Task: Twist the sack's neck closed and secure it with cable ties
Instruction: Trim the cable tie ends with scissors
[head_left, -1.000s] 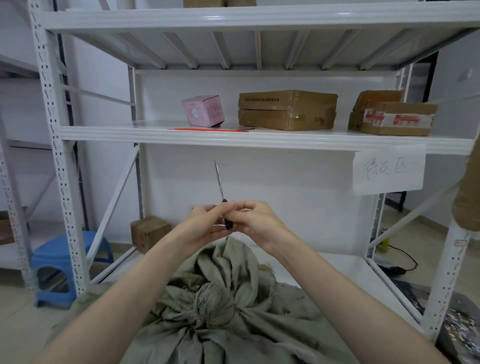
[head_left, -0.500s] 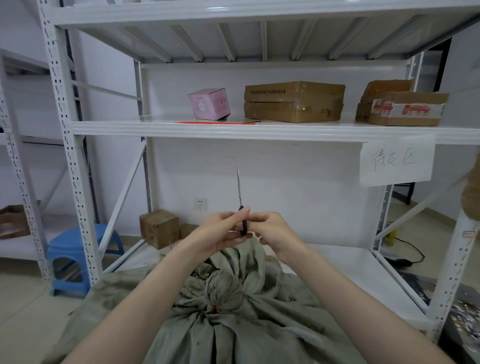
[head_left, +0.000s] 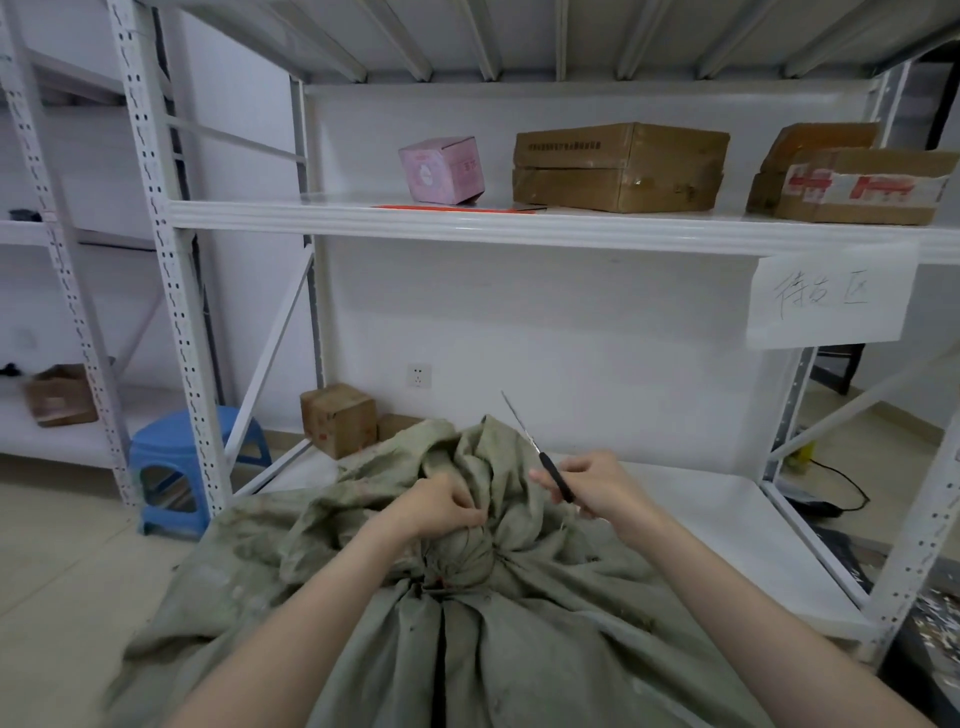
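Note:
A grey-green cloth sack (head_left: 519, 623) fills the lower middle of the head view, its neck (head_left: 462, 556) twisted into a tight knob with loose folds rising behind it. My left hand (head_left: 441, 506) grips the top of that twisted neck. My right hand (head_left: 597, 486) is just to the right of the neck and holds a cable tie (head_left: 540, 457) by its black lower part. The tie's thin grey tail points up and to the left, above the cloth folds.
A white metal rack surrounds the sack: a low shelf (head_left: 701, 519) behind it, an upper shelf (head_left: 519, 228) with a pink box (head_left: 441, 169) and cardboard boxes (head_left: 618, 166). A blue stool (head_left: 176, 467) and a small carton (head_left: 337, 421) stand at the left.
Both hands dropped from in front of me down to the sack. My left hand let go of the cable tie and took hold of the twisted neck; my right hand keeps the tie.

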